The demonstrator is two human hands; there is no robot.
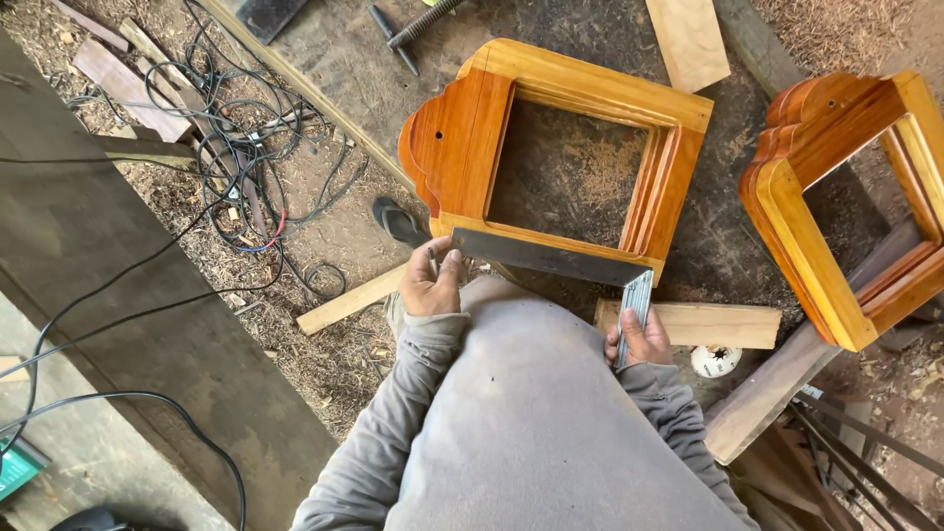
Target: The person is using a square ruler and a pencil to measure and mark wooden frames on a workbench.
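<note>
Along frame [565, 167] edge — square [551, 258], hands [430, 285]

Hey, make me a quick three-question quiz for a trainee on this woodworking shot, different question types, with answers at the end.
1. True or false: the metal square lies along the near edge of the glossy wooden frame.
2. Which hand grips the square's short arm? A) left hand B) right hand
3. Fill in: a second wooden frame sits to the person's ____.

Key:
1. True
2. B; the left hand pinches the long blade's other end with its fingers.
3. right
</note>
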